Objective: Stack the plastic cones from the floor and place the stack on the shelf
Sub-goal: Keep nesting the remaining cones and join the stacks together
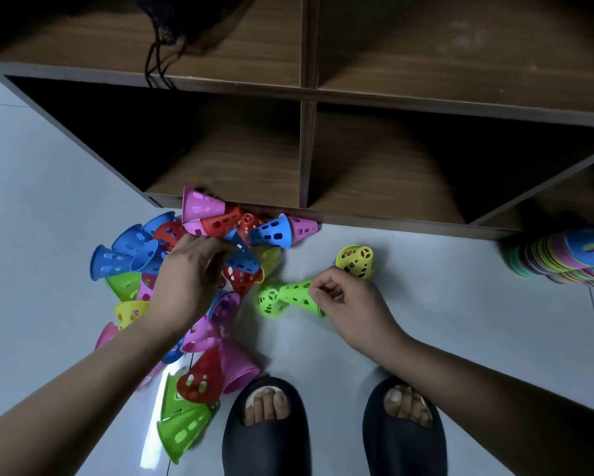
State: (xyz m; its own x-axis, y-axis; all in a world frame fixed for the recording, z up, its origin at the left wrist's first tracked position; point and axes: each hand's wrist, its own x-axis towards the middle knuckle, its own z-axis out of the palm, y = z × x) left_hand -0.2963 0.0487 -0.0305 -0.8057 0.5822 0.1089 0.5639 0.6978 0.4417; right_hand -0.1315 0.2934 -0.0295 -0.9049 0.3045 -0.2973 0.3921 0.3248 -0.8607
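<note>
Right hand (352, 305) pinches green cone (294, 297) lying on floor (443, 314) near shelf (304, 146). Left hand (189, 280) over cone pile (131, 257), fingers (213, 252) blurred at blue cone (244, 257), grip unclear. Colourful stack (563, 264) at right edge blurred, cut off.

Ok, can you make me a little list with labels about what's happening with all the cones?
left hand: over the cone pile, at a blue cone; grip unclear
right hand: pinches green cones lying on the floor
yellow cone: on its own, beside the right hand
shelf: wooden, right behind the pile
</note>
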